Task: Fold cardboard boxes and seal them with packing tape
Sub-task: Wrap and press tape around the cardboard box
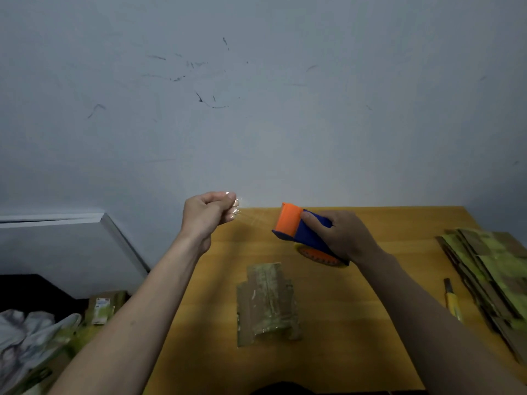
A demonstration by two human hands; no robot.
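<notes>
Both hands are up over the far half of an orange-brown wooden desk that's pushed right against a pale blue-grey wall covered in dark scuffs and scratches. The right hand is wrapped around the blue body of a tape dispenser with an orange front guard, fingers curled round it, held in the air near the desk's far edge. The left hand is pinched tight on the loose end of the clear tape, thumb and fingers closed on it, and the strip stretches thin and shiny between the two hands.

The cardboard box sits flat-ish in the middle of the desk, below the hands, brown with greenish print and what looks like shiny tape over it. It's blurry, so I can't tell exactly how far it's folded.

Along the right edge of the desk there's a stack of flat cardboard, same green and brown print, and just beside it a yellow utility knife. Off the left edge, lower down, more cardboard pieces and some white crumpled cloth or plastic. A white board or panel leans at the wall on the left.
</notes>
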